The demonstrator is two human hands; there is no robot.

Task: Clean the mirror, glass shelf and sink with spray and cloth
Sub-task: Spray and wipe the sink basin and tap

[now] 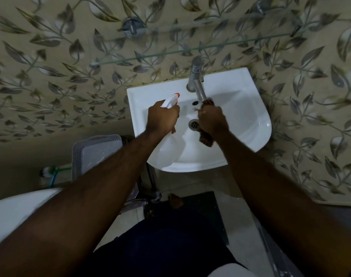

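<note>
Your left hand (163,116) was wrapped around the neck of the white spray bottle (169,145), fingers curled shut on it just below the trigger head, whose orange-tipped nozzle (177,94) pointed away from you toward the back of the sink (250,108). The translucent body of the bottle hung down under your wrist, over the sink's near-left rim. Your right hand (211,119) was clenched on the brown cloth (205,137): one bunched end stuck out past your knuckles and touched the tip of the chrome tap (197,84), and the other end trailed out below the heel of your hand, over the basin. Your fingertips on that hand were hidden by the cloth and the back of the hand.

Both forearms reached forward and slightly inward, so your hands sat close together above the bowl, either side of the drain (193,123). The glass shelf (190,49) ran across the leaf-patterned wall above the tap, well apart from both hands.
</note>
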